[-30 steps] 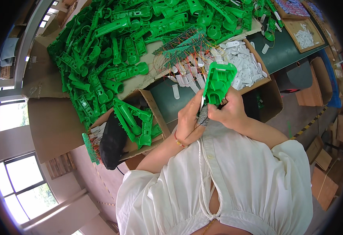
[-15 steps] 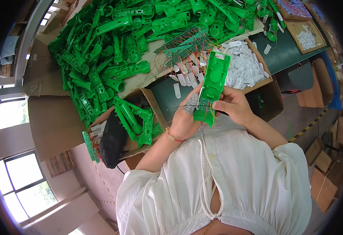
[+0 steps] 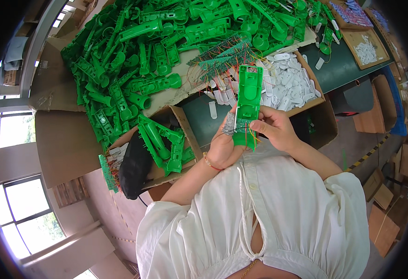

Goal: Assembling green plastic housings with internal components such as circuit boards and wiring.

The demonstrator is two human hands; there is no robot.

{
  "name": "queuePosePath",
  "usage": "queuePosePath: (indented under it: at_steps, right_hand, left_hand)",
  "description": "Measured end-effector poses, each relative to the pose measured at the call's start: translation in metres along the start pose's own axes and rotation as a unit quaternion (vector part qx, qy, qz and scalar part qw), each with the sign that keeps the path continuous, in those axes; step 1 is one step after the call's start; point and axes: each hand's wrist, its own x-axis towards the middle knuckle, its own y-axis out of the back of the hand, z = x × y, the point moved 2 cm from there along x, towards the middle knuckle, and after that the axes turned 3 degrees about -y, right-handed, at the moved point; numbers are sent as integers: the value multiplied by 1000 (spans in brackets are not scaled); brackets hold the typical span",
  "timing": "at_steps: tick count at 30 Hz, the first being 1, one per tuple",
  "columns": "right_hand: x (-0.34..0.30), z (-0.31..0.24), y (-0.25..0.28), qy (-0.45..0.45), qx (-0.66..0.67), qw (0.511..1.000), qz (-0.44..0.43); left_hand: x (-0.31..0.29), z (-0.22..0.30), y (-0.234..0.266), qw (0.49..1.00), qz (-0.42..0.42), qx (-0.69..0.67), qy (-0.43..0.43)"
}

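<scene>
A long green plastic housing [image 3: 249, 95] stands nearly upright between my hands, its hollow inner side toward me. In its lower part sits a small green circuit board [image 3: 242, 125] with red, yellow and black wires. My left hand [image 3: 225, 142], with grey wrapping on a finger, is closed round the housing's lower left side. My right hand [image 3: 276, 130] grips the right edge, its thumb over the wired board. The right fingertips behind the housing are hidden.
Many green housings [image 3: 162, 42] are heaped on cardboard at the back left. Wired circuit boards [image 3: 225, 58] lie beside a box of white plastic pieces [image 3: 287, 81]. An open carton [image 3: 185, 128] with green parts and a black bundle [image 3: 136, 167] stands at left.
The green housing has turned slightly more upright, its top moving left and a little down. Both hands keep hold of it, and the right thumb stays at the board.
</scene>
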Motion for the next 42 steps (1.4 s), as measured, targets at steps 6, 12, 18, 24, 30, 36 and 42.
queuePosePath:
  at_steps: [6, 12, 18, 24, 30, 36, 42]
  right_hand:
    - [2, -17, -8, 202, -169, 950, 169]
    - [-1, -49, -28, 400, -608, 672, 135]
    - [-1, -36, -36, 396, -694, 587, 126]
    - [1, -33, -45, 431, -686, 577, 101]
    - [6, -32, -31, 464, -601, 636, 137]
    - [1, -39, -23, 438, -513, 722, 155]
    - [6, -23, -10, 119, -118, 984, 56]
  left_hand:
    - [2, 10, -7, 998, -14, -56, -8]
    - [-2, 15, -10, 996, -1, -65, -53]
    - [-1, 11, -7, 994, -2, -91, -52]
    - [-4, 6, 1, 994, 6, -91, -65]
    - [2, 18, -2, 995, -15, 5, -102]
    - [3, 22, -10, 988, -45, -41, -140]
    - [1, 14, 2, 989, -44, 45, -132]
